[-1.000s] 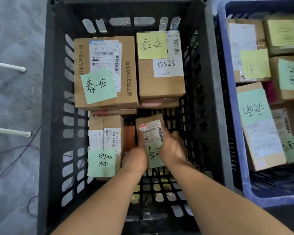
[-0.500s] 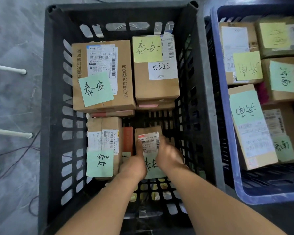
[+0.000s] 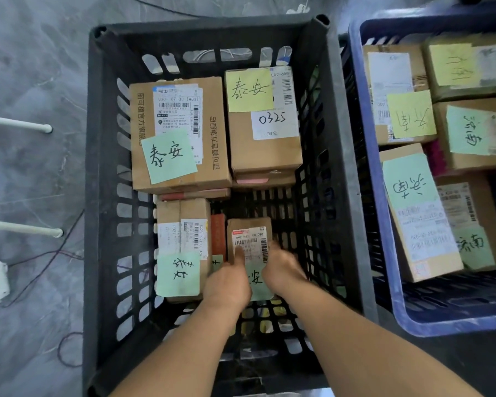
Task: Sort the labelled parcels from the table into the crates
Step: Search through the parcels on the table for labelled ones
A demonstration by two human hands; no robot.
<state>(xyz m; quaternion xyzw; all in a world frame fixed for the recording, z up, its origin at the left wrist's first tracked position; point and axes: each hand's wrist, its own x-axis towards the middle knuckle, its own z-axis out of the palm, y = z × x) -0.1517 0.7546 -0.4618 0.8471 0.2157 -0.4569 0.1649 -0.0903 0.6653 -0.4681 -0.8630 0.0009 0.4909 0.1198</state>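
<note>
A small brown parcel with a white barcode label and a green note sits low inside the black crate, near its floor. My left hand grips its left side, thumb on the label. My right hand grips its right side. A red-sided parcel stands just left of it, then a taller brown parcel with a green note. Two larger parcels with notes, one and the other, lie at the crate's far end.
A blue crate on the right holds several brown parcels with green and yellow notes. White tube legs and thin cables lie on the grey floor to the left. The black crate's floor is bare to the right of the held parcel.
Both hands have lowered the small parcel deeper into the black crate, next to the red-sided parcel. The view has shifted slightly.
</note>
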